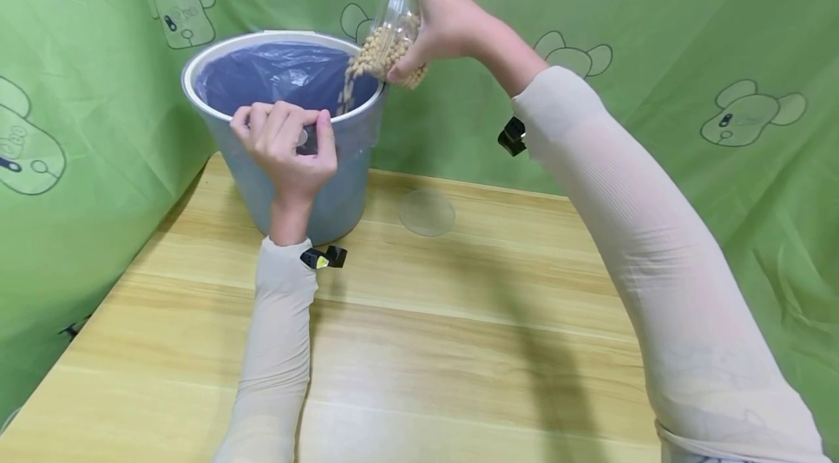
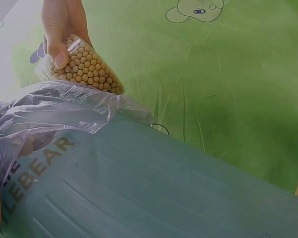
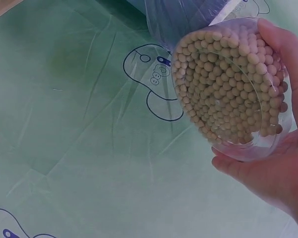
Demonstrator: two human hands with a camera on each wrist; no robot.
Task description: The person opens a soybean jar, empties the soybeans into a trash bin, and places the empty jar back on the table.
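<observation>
My right hand [image 1: 452, 17] grips a clear plastic jar [image 1: 393, 37] tilted over the right side of a blue-grey bin [image 1: 350, 190]. Small round beige balls [image 1: 347, 88] stream from the jar's mouth into the bin. Many balls still fill the jar [image 3: 223, 91] in the right wrist view, thumb and fingers around its sides. My left hand [image 1: 285, 139] holds the bin's near rim, fingers hooked over the top. A dark plastic liner [image 1: 282, 70] covers the inside, its edge [image 2: 64, 106] folded over the rim. The bin's bottom is hidden.
On the wooden table [image 1: 419, 346], a clear round disc [image 1: 427, 212] lies right of the bin. Green cloth [image 1: 655, 12] printed with cartoon heads hangs behind and at both sides. Small black devices [image 1: 513, 135] sit at both wrists.
</observation>
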